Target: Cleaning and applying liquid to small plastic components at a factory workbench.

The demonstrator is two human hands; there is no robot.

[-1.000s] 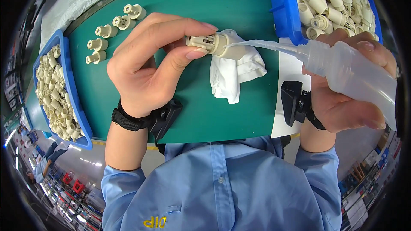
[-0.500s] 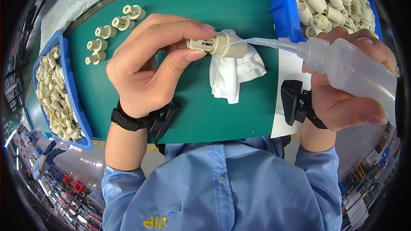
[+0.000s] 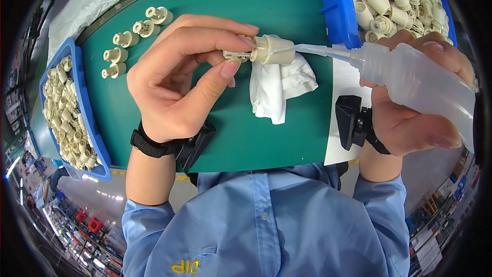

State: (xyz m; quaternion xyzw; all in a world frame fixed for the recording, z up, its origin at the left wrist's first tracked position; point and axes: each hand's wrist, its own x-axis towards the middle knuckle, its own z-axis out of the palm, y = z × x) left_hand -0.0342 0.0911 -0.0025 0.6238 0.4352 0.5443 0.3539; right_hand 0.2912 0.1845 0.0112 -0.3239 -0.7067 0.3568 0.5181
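While aloft, one fitting [image 3: 277,58], one bottle [image 3: 424,84]

A blue buttoned shirt [image 3: 220,220] bears yellow embroidery [image 3: 194,266]; black straps [image 3: 147,145] with black blocks [image 3: 348,122] sit behind each hand [image 3: 169,92].

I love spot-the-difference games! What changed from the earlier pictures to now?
The left hand shifted its grip on the cream part, whose wide end swung slightly forward. Nothing was grabbed or let go. The right hand still holds the squeeze bottle; the white cloth stayed put.
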